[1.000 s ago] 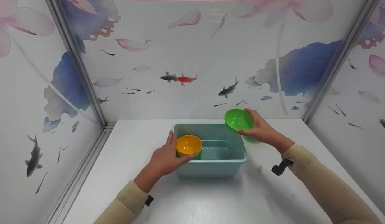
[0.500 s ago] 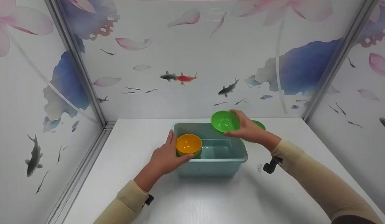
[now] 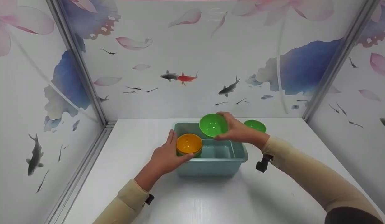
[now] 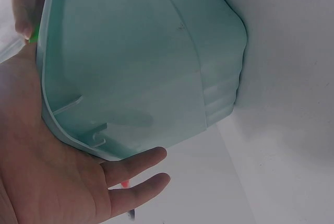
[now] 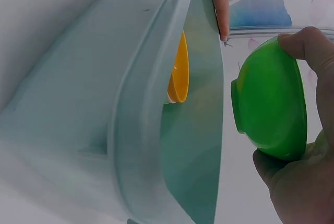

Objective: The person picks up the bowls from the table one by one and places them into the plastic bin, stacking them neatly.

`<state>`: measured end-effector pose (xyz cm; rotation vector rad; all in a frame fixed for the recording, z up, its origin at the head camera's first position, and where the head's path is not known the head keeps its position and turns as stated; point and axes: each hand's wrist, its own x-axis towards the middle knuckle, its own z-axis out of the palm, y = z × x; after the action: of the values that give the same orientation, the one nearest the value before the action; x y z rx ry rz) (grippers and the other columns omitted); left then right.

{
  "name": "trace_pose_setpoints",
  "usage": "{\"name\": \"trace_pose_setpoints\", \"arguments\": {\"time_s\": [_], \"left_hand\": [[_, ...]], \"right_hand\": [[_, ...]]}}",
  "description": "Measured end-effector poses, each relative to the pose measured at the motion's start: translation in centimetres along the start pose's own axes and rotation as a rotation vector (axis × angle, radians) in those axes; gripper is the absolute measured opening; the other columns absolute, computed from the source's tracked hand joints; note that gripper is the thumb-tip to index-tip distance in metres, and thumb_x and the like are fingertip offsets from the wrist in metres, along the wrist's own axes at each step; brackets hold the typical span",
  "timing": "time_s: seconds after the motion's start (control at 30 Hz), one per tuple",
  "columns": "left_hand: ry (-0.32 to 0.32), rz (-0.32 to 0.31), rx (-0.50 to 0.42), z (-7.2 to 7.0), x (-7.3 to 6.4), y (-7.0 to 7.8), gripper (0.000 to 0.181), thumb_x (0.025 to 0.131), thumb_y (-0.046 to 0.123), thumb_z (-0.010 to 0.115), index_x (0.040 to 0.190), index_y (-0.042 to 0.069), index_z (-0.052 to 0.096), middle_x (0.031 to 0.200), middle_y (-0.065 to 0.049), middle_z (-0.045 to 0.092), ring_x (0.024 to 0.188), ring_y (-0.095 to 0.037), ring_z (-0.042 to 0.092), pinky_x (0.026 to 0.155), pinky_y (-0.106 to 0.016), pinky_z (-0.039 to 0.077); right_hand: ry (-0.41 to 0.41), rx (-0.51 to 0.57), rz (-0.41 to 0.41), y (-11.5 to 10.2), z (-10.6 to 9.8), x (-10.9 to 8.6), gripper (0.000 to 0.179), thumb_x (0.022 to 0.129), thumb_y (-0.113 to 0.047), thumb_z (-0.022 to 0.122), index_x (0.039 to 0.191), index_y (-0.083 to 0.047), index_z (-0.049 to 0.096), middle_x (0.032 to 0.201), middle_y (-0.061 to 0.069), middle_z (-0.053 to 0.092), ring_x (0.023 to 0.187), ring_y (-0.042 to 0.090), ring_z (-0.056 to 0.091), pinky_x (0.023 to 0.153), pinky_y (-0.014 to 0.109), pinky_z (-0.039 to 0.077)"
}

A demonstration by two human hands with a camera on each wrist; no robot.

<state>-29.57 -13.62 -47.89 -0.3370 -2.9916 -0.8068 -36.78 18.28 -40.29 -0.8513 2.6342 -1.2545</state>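
In the head view my left hand point(image 3: 166, 158) holds the near left corner of a light blue-green plastic bin point(image 3: 208, 168). Its thumb lies over the front rim beside a yellow bowl point(image 3: 188, 143), and its fingers run straight along the left side. That yellow bowl sits in the bin on top of green ones. Above the bin's back part, my right hand point(image 3: 237, 129) grips a green bowl point(image 3: 212, 125) by its side, mouth tilted towards me. The right wrist view shows the bowl's base point(image 5: 236, 106) pointing left, with thumb and fingers at opposite parts of the rim.
Another green bowl point(image 3: 255, 125) stands on the white table point(image 3: 279, 133) behind the right wrist, right of the bin. Patterned white panels with metal posts point(image 3: 77, 62) enclose the table at the back and both sides.
My right hand has carried the green bowl leftward and slightly down, from the bin's back right corner to over its back middle. The other green bowl has come into view. The left hand stays put.
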Motion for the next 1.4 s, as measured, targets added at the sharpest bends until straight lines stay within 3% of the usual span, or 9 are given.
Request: {"name": "trace_pose_setpoints", "arguments": {"time_s": [0.37, 0.7, 1.03, 1.4], "left_hand": [[0.007, 0.013, -0.002, -0.2, -0.1, 0.3, 0.129, 0.093, 0.086, 0.062, 0.177, 0.002, 0.013, 0.185, -0.016, 0.01, 0.134, -0.041, 0.067, 0.102, -0.053, 0.059], [0.012, 0.017, -0.01, -0.2, -0.2, 0.2, 0.127, 0.094, 0.082, 0.065, 0.177, 0.002, 0.011, 0.185, -0.016, 0.011, 0.136, -0.041, 0.065, 0.105, -0.056, 0.058], [0.014, 0.023, -0.006, -0.1, -0.2, 0.1, 0.128, 0.094, 0.084, 0.063, 0.177, 0.003, 0.01, 0.185, -0.016, 0.011, 0.133, -0.041, 0.067, 0.105, -0.056, 0.058], [0.01, 0.031, -0.008, -0.1, 0.0, -0.1, 0.127, 0.094, 0.083, 0.064, 0.177, 0.002, 0.011, 0.184, -0.017, 0.013, 0.138, -0.043, 0.064, 0.108, -0.06, 0.055]], "right_hand": [[-0.052, -0.019, -0.007, -0.9, 1.3, 1.9, 0.113, 0.081, -0.027, 0.095, 0.168, 0.003, 0.029, 0.156, 0.027, 0.049, 0.134, 0.039, 0.057, 0.117, 0.055, 0.047], [-0.162, -0.058, -0.024, -0.6, 1.6, 4.3, 0.111, 0.082, -0.03, 0.095, 0.168, -0.001, 0.032, 0.153, 0.02, 0.055, 0.128, 0.033, 0.062, 0.11, 0.049, 0.053], [-0.225, -0.078, -0.016, -0.6, 2.1, 5.6, 0.113, 0.082, -0.035, 0.096, 0.17, -0.005, 0.031, 0.155, 0.014, 0.055, 0.131, 0.029, 0.061, 0.113, 0.047, 0.051], [-0.297, -0.104, -0.06, -0.2, 2.2, 7.2, 0.109, 0.085, -0.034, 0.094, 0.17, -0.007, 0.032, 0.158, 0.011, 0.053, 0.137, 0.028, 0.057, 0.121, 0.05, 0.045]]}}
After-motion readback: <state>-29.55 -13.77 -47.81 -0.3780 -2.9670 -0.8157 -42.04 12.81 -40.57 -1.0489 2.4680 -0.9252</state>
